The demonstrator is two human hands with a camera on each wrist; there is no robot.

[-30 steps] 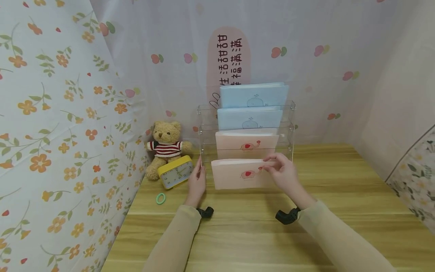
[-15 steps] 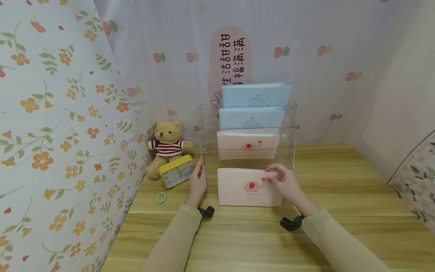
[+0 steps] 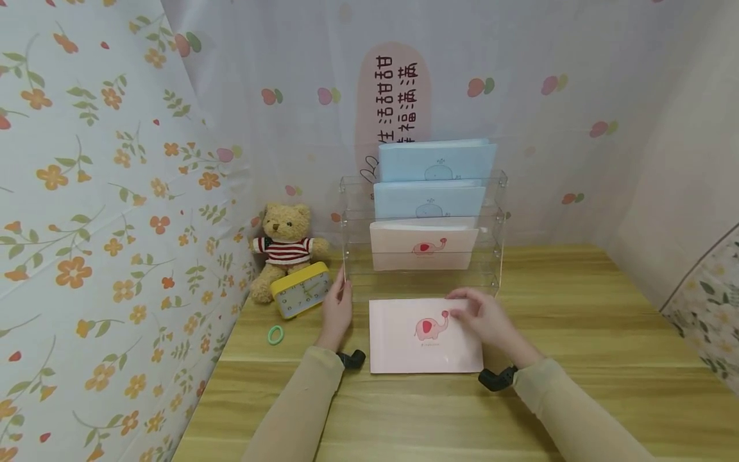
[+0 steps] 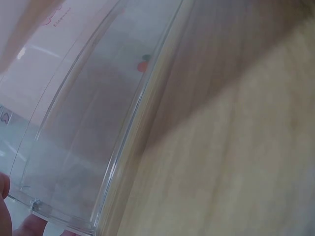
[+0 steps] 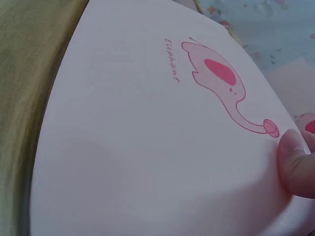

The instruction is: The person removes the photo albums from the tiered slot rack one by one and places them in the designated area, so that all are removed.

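In the head view a pink notebook (image 3: 404,346) with a red elephant drawing lies nearly flat at the foot of a clear acrylic rack (image 3: 501,256). My right hand (image 3: 487,321) pinches its upper right edge, thumb (image 5: 294,162) on the cover in the right wrist view; the fingers behind are mostly hidden. My left hand (image 3: 336,311) grips the rack's left side near its base, with fingertips (image 4: 30,227) wrapped round the clear corner in the left wrist view. Another pink notebook (image 3: 398,247) stands in the rack's lower tier, below two blue whale notebooks (image 3: 398,199).
Left of the rack a teddy bear (image 3: 287,224) in a striped shirt sits behind a yellow alarm clock (image 3: 300,292). A green ring (image 3: 275,335) lies on the wooden table (image 3: 577,321) near its left edge. Patterned cloth (image 3: 288,141) hangs behind and at both sides.
The pink notebook has come out of the rack's lowest tier, down and toward me, and tilted to nearly flat. My right hand moved with it; my left hand stayed on the rack.
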